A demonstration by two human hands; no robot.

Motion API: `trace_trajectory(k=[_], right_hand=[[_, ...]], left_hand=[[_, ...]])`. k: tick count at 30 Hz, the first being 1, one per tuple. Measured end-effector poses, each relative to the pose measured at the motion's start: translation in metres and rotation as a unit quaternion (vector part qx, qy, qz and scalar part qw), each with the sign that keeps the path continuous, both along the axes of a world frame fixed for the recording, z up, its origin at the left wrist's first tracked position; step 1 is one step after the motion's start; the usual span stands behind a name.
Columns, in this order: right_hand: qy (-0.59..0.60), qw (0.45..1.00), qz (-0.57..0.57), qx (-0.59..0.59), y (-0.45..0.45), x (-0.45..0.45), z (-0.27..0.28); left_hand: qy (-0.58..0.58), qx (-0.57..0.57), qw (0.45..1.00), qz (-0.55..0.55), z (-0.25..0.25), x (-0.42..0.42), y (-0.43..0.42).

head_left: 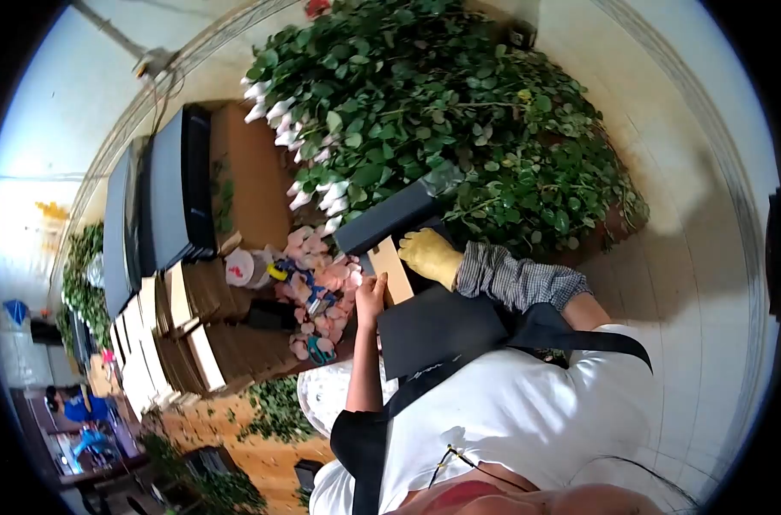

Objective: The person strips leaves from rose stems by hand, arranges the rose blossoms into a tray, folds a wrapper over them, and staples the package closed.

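Note:
A tan cardboard piece [392, 271] lies between my two hands, against dark box-like surfaces. My left hand [371, 298] is bare and closed on its left edge, the thumb on top. At the upper right edge of the cardboard is my right hand [431, 256], in a yellow glove below a checked sleeve. Its fingers are bent together against that edge; the fingertips are partly hidden. Just beyond lies a long black box [388, 220] with clear plastic at its far end. A black panel [442, 330] sits between the cardboard and my body.
Leafy rose stems [459, 112] are heaped beyond my hands, pale wrapped blooms at their left. Fallen pink petals [330, 275] surround teal-handled scissors [320, 349]. Folded cardboard stacks [188, 335] and large dark boxes [171, 189] stand at left. A person in blue [85, 408] is farther back.

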State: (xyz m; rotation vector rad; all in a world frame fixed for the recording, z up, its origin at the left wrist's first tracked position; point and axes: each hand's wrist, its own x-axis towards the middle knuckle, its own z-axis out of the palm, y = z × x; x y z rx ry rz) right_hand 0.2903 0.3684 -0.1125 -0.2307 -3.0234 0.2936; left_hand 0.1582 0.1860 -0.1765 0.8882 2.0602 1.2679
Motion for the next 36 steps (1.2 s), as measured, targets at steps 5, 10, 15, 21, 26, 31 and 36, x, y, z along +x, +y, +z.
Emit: trace_trajectory(k=[5,10,15,21,26,31,36], right_hand=[[0.087,0.988,0.022,-0.122,0.013,-0.001,0.016],[-0.211,0.975,0.064,0.037,0.001,-0.015,0.010],[-0.131,0.990,0.053,0.001,0.002,-0.011,-0.039],[-0.085,0.995,0.052,-0.020,0.003,-0.010,-0.052],[-0.126,0.990,0.047,0.032,-0.004,-0.014,-0.065],[-0.162,0.986,0.034,-0.003,-0.002,-0.009,-0.029],[-0.145,0.981,0.106,-0.071,0.025,-0.004,0.009]], left_hand=[[0.068,-0.067,0.995,-0.001,0.030,-0.001,0.021],[0.233,-0.167,0.950,-0.127,0.079,-0.018,0.025],[-0.425,0.074,0.845,-0.316,0.165,-0.009,-0.009],[0.105,-0.239,0.888,-0.378,0.072,0.079,-0.007],[0.175,-0.162,0.936,-0.258,0.183,0.058,0.025],[0.424,-0.221,0.847,-0.232,0.089,0.032,0.036],[0.390,-0.248,0.860,-0.215,0.112,0.047,0.043]])
